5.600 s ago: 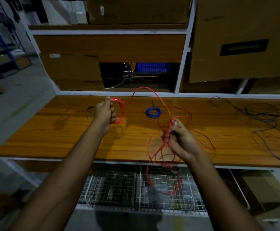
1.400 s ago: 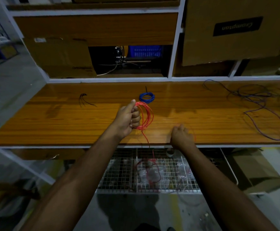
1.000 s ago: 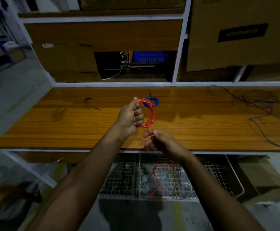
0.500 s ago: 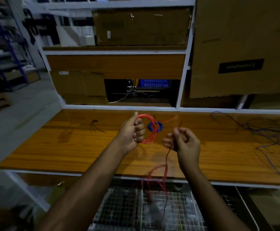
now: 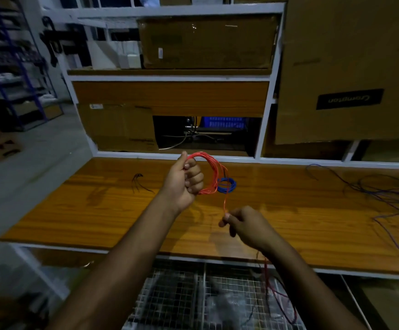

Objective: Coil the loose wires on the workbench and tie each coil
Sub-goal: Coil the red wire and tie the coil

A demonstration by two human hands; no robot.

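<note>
Two hands work above the worktop [image 5: 98,210]: the left hand [image 5: 184,184] grips the red wire coil [image 5: 211,173], the right hand [image 5: 246,225] pinches its loose tail; a blue coil [image 5: 228,185] lies just behind.

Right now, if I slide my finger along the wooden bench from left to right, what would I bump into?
small black wire bits → left hand gripping the red wire coil → blue wire coil → loose purple wires
</note>
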